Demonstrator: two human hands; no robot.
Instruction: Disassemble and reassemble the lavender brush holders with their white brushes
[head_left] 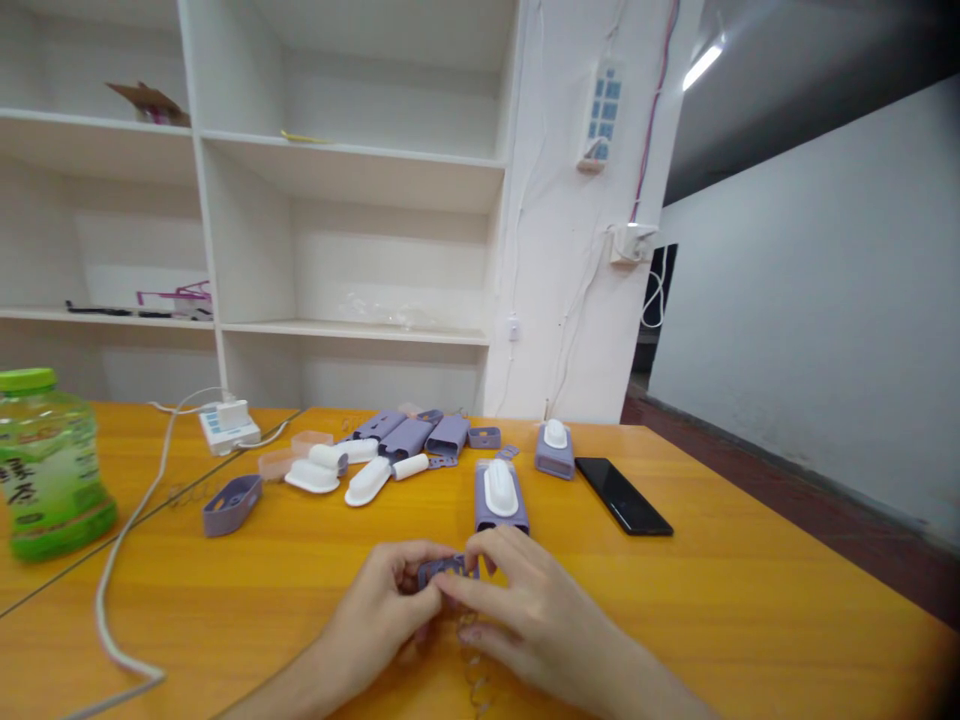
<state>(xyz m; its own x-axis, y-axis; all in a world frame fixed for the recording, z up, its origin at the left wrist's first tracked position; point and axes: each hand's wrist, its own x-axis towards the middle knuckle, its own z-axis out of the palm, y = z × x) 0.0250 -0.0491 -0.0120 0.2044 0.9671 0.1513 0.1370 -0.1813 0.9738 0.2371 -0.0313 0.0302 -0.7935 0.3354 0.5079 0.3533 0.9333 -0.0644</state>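
Observation:
My left hand (386, 605) and my right hand (517, 600) meet over the orange table (675, 620), both pinching a small purple plastic part (444, 570) between their fingertips. Just beyond them lies a purple housing with a white insert (500, 495). A second assembled purple and white piece (555, 447) sits farther back. Small metal springs (474, 680) lie on the table under my right hand.
Several loose purple shells (409, 435) and white inserts (367, 482) are scattered at the table's middle back, with a purple frame (231, 505) to the left. A black phone (622, 495), a green bottle (46, 462), a white power strip (229, 425) with its cable, and white shelves (345, 170) surround them.

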